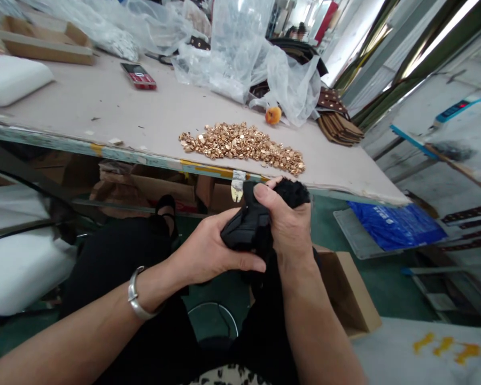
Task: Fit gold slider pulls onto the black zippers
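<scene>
Over my lap, just in front of the table edge, both hands hold a black object (246, 227) with smooth, angular sides; I cannot tell its exact kind. My left hand (214, 246) grips it from the left, thumb stretched along its underside. On the right, my right hand (286, 222) is closed round it, thumb on top. A black fuzzy piece (292, 192) shows at the right hand's fingers; whether it joins the black object is unclear. Close beyond, a notched metal piece (238, 185) sticks out from the table edge. Behind it lies a heap of small gold-coloured metal pieces (240, 143).
On the table (96, 101) are a red phone (139, 76), a fruit (273, 115), clear plastic bags (240, 59), stacked brown pieces (339, 125) and a shallow carton (44, 43). An open cardboard box (356, 291) stands low at my right, near a blue bag (396, 227).
</scene>
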A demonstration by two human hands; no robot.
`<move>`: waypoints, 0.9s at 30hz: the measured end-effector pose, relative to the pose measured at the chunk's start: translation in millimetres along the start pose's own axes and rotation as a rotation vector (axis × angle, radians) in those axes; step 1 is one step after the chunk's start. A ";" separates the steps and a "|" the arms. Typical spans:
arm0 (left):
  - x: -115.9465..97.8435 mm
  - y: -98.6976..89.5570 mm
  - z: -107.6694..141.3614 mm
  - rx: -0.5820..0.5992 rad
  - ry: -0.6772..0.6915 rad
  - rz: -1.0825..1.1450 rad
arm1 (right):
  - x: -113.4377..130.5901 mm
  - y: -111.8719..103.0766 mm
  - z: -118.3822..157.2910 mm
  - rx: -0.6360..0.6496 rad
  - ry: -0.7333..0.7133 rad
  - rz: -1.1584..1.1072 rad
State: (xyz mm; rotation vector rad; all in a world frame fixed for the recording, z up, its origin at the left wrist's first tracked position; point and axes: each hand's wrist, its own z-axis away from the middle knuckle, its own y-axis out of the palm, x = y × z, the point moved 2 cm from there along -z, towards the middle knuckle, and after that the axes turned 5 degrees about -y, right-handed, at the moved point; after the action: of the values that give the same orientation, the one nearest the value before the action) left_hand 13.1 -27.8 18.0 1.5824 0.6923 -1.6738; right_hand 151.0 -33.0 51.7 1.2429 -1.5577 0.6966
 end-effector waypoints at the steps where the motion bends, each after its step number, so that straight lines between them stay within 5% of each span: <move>1: -1.1 3.5 -1.4 -0.010 0.013 -0.009 | 3.8 4.8 1.3 -0.022 -0.040 0.007; 6: -7.3 15.3 -6.2 -0.149 0.048 -0.030 | 23.3 14.8 2.4 -0.028 -0.151 -0.024; 12: -30.0 27.8 -4.4 -0.186 0.120 0.034 | 26.7 -22.8 23.9 0.322 -0.105 -0.010; 20: -72.1 65.3 -33.4 0.004 0.187 -0.372 | 1.9 -75.2 35.3 0.133 0.111 0.006; 24: -93.1 71.7 -36.8 -0.070 0.253 -0.552 | 24.0 -129.7 29.6 0.061 0.149 -0.070; 27: -73.4 63.6 -31.4 -0.062 0.041 -0.674 | 37.1 -200.0 34.6 -0.089 0.157 -0.044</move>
State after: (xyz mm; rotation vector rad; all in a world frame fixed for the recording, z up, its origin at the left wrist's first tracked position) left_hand 81.8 -30.8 93.4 1.4237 1.3975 -2.0556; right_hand 327.9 -139.2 46.7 1.1265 -1.4138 0.6733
